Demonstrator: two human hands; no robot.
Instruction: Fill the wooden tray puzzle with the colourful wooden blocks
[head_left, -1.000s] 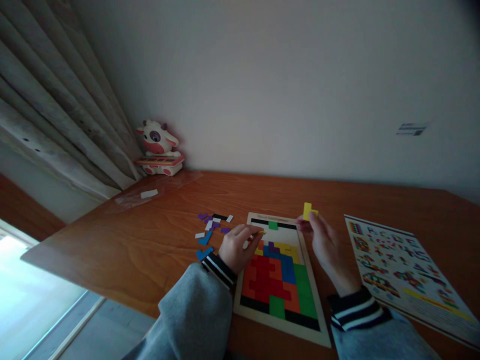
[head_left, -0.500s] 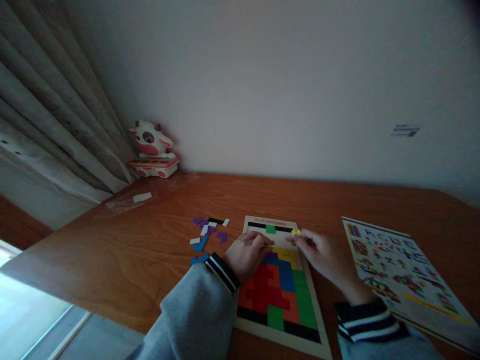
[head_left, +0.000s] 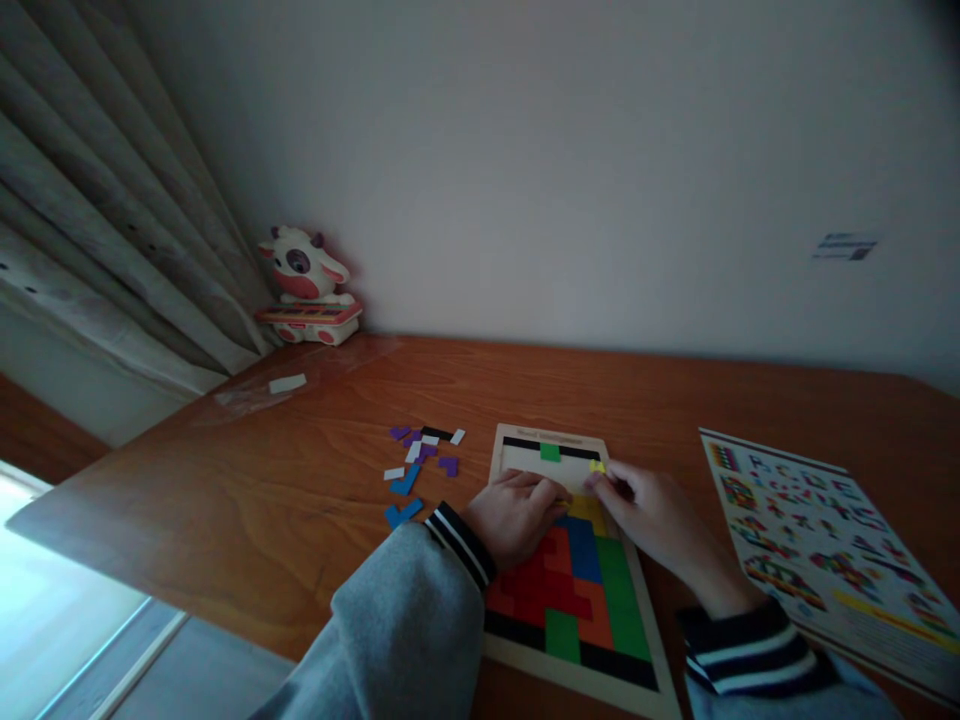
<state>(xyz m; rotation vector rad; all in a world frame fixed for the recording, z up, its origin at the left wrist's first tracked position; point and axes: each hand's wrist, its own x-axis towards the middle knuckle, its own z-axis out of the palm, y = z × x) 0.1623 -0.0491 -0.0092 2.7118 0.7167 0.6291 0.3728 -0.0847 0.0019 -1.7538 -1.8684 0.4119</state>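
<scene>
A wooden puzzle board [head_left: 664, 655] lies on the table, its lower part filled with red, orange, blue, green, black and yellow blocks. My left hand [head_left: 517, 515] rests over the board's left middle, fingers bent together at a small yellow bit by the fingertips; what it grips is too small to make out. At the board's upper right edge, my right hand [head_left: 645, 510] pinches a small yellow piece [head_left: 597, 466] between thumb and fingers. The upper area of the board shows a pale base with a green block [head_left: 550, 453] between black strips.
Loose purple, white, black and blue pieces [head_left: 405, 480] lie left of the board. A printed pattern sheet [head_left: 817, 540] lies to the right. A cow toy [head_left: 307, 285] stands at the back left, near a curtain [head_left: 112, 200] and a white scrap [head_left: 288, 383].
The view has shifted slightly. My left hand has moved a little right over the board, and the yellow piece in my right hand is lower, closer to the board's surface.
</scene>
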